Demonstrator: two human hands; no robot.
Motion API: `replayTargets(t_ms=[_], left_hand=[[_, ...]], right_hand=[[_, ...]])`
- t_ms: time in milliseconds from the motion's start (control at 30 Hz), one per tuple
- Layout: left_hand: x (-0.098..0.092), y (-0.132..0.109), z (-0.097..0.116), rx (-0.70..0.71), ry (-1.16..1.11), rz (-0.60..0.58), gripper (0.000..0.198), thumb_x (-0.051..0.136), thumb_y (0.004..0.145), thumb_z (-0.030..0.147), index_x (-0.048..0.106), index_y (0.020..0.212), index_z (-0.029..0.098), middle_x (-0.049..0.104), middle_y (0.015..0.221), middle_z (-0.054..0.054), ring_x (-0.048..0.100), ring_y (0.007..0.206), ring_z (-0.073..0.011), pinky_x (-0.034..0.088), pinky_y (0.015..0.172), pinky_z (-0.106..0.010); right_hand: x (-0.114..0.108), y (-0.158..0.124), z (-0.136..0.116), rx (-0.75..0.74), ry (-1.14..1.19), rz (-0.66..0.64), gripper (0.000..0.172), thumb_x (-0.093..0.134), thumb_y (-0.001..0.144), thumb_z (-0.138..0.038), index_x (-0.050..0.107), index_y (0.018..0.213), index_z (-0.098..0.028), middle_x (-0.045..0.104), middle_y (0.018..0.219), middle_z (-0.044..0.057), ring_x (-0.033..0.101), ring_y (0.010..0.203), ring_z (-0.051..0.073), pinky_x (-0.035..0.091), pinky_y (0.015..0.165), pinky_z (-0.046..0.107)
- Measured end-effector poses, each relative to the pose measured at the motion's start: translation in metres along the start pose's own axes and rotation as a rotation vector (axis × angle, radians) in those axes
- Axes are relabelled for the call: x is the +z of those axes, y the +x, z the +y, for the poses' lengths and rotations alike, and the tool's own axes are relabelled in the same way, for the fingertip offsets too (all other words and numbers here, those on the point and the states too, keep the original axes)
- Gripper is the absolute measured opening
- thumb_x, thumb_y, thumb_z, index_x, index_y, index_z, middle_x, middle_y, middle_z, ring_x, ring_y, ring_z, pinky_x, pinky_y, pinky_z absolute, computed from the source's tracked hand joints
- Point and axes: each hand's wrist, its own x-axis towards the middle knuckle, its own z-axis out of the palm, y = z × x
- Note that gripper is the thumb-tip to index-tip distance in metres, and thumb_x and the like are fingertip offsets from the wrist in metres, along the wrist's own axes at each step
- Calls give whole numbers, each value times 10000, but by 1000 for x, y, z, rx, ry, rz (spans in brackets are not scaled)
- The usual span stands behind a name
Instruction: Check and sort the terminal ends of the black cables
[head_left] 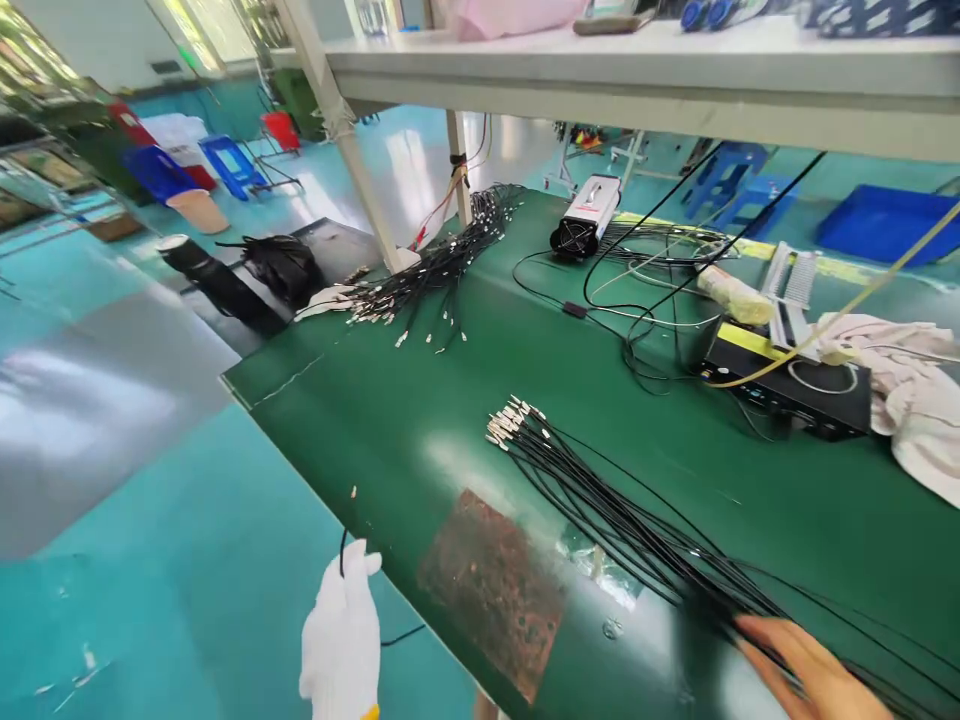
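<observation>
My left hand (341, 635), in a white glove, hangs just off the near-left edge of the green table (390, 420). It is closed on a thin black cable (343, 545) whose metal tip points up. My bare right hand (814, 672) lies at the bottom right with its fingers stretched flat on a bundle of black cables (600, 500). The bundle fans toward the table's middle and ends in metal tips (514, 420). The hand is slightly blurred.
A second cable bundle (442, 265) lies at the far left of the table. A black-and-silver device (586, 215), looped wires (660, 280), a black box (787, 385) and a white cloth (919, 395) sit at the right. A shelf (645, 75) runs overhead. A worn brown patch (495, 590) marks the near edge.
</observation>
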Motion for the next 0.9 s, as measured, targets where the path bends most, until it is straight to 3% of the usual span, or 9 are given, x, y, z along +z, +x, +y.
replayTargets(t_ms=[67,133,267,400,500,600,733,900], left_hand=[[-1,22,18,55,79,95,570,261,949,636,736,1018,328,729,906,-107,595,628,-264,463,643,-473],[5,43,32,114,125,166,542,294,950,624,703,1131,318,719,898,-129,569,580,-249,455,592,-435],[35,80,49,326,166,269,444,380,974,478,603,1295,267,710,1033,-133,614,690,-245,481,679,-411],[66,106,55,661,170,319,404,364,987,322,633,1233,148,658,1236,-121,603,1054,-278,456,932,-411],[77,116,53,789,166,390,430,329,1006,321,634,1214,101,649,1251,-131,577,1103,-288,434,979,-414],[79,119,50,844,178,456,407,349,1010,305,639,1195,88,662,1217,-136,590,1064,-285,442,953,-404],[78,118,48,870,219,495,378,361,1011,271,644,1178,84,672,1191,-136,599,1036,-289,441,924,-396],[79,117,46,866,243,515,345,382,1007,257,636,1186,108,675,1183,-117,607,1013,-269,448,899,-376]], right_hand=[[22,20,-34,-160,-10,-44,346,417,1025,-516,649,1025,-258,734,927,63,736,772,237,637,603,343],[42,45,-73,-190,-40,16,327,367,1055,-430,613,1067,-216,710,971,100,726,826,254,634,655,381],[67,89,-129,-198,-3,69,289,359,1063,-324,595,1109,-164,668,993,137,685,878,278,598,738,437],[83,122,-150,-207,31,64,232,382,1055,-246,593,1107,-163,649,996,123,646,889,255,569,761,397],[103,150,-166,-225,70,64,199,405,1045,-201,594,1088,-158,640,982,114,620,892,242,546,798,378],[129,175,-189,-224,76,28,177,437,1027,-196,606,1064,-160,638,979,120,597,913,272,514,839,419],[157,196,-214,-127,38,-64,152,483,959,-149,625,908,-160,607,875,145,562,847,342,461,747,480],[163,208,-208,7,179,-174,247,420,927,-151,591,754,-187,606,808,147,544,819,329,419,754,461]])
